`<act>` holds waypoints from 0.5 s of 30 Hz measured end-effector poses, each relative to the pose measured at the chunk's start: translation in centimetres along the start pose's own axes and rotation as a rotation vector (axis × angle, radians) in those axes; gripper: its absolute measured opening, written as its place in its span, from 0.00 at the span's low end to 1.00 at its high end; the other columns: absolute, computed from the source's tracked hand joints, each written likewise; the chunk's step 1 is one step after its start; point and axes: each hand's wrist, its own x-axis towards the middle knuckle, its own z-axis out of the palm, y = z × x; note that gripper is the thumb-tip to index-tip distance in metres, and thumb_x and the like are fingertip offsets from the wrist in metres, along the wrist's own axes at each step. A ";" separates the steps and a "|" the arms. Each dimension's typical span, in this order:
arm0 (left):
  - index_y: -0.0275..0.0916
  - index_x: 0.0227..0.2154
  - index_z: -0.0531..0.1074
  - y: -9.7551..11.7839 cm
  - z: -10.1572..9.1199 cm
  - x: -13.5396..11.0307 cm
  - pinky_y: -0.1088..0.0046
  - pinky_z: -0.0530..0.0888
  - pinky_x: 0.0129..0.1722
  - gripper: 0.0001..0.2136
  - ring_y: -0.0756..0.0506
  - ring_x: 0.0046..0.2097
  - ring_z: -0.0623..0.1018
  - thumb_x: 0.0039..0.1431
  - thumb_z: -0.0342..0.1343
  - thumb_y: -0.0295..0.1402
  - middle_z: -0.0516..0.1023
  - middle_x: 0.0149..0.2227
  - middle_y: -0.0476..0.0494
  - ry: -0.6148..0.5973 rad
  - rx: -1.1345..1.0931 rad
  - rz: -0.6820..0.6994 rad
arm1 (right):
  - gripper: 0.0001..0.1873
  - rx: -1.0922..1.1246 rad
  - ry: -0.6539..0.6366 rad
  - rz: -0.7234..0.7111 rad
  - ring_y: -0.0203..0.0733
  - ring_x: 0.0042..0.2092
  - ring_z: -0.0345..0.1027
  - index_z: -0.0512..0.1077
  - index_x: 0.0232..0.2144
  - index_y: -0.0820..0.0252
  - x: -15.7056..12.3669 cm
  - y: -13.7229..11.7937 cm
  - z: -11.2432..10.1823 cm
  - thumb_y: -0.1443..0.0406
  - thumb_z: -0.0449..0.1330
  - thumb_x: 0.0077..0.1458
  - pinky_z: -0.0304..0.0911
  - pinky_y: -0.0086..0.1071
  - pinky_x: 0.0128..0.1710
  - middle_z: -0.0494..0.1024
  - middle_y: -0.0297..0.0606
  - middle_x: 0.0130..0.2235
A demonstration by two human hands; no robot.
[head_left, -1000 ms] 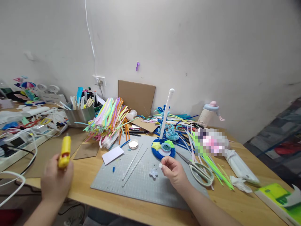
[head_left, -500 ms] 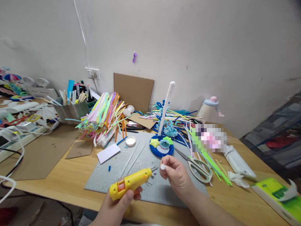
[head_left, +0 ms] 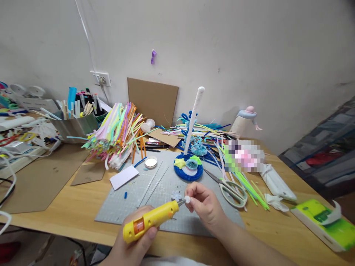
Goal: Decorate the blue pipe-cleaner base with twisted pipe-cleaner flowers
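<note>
My left hand [head_left: 135,244] grips a yellow glue gun [head_left: 151,220] low in the middle, its metal nozzle pointing right. The nozzle tip touches a small white round bead [head_left: 188,200] pinched between the fingers of my right hand [head_left: 203,207]. Both hands hover over the grey cutting mat [head_left: 130,203]. A small pale flower shape [head_left: 175,195] lies on the mat just behind the nozzle. Farther back stands a blue round base [head_left: 188,168] with fuzzy decorations and a tall white pipe-cleaner post [head_left: 194,114].
Scissors [head_left: 231,190] lie right of my right hand. A heap of coloured pipe cleaners [head_left: 119,135] sits at the back left, a metal pen holder [head_left: 73,127] beyond it. White sticks [head_left: 154,183], a white card [head_left: 124,177] and a small round lid [head_left: 151,162] rest on the mat. A green box [head_left: 323,223] is far right.
My left hand brought the glue gun from the far left in to the middle, and its nozzle now meets the white bead. My right hand stayed pinched on the bead.
</note>
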 end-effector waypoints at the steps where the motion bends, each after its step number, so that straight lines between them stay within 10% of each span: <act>1: 0.40 0.20 0.67 -0.1 0.0 -0.1 0.72 0.65 0.31 0.17 0.46 0.28 0.68 0.54 0.49 0.47 0.68 0.23 0.45 0.003 -0.005 -0.012 | 0.10 -0.003 -0.005 -0.002 0.29 0.19 0.52 0.63 0.20 0.59 0.0 0.0 0.0 0.62 0.62 0.42 0.49 0.25 0.18 0.63 0.27 0.18; 15: 0.40 0.22 0.74 -1.3 0.2 -0.7 0.73 0.69 0.32 0.15 0.46 0.29 0.69 0.45 0.58 0.48 0.71 0.23 0.45 0.155 -0.070 -0.126 | 0.10 -0.009 -0.015 -0.013 0.29 0.19 0.52 0.63 0.20 0.58 -0.1 -0.3 0.2 0.62 0.62 0.42 0.49 0.25 0.17 0.62 0.27 0.17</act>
